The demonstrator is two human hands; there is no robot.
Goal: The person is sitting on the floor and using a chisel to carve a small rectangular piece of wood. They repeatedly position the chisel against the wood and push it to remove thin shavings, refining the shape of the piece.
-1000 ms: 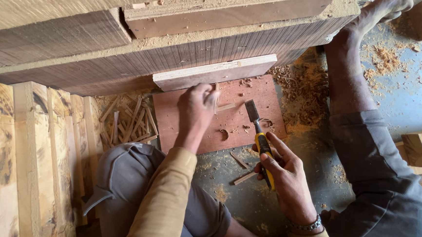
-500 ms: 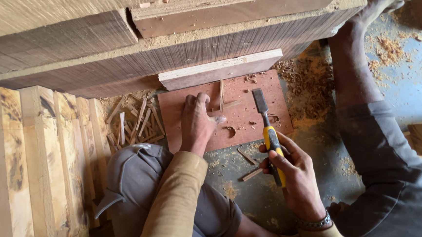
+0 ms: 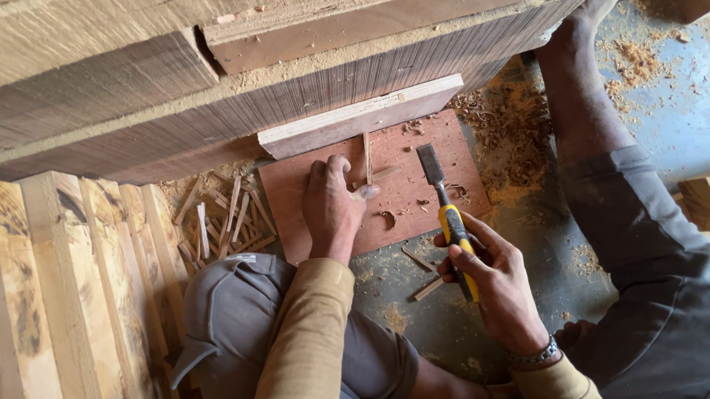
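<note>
Left hand [image 3: 334,206] pressed flat on reddish board [image 3: 420,203], fingers beside thin wood strip [image 3: 367,157], right hand [image 3: 494,278] closed around yellow-handled chisel [image 3: 447,205], blade on board

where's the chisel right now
In the head view, the chisel is in the right hand, right of centre, its blade resting on the reddish board beside the left hand.
</note>
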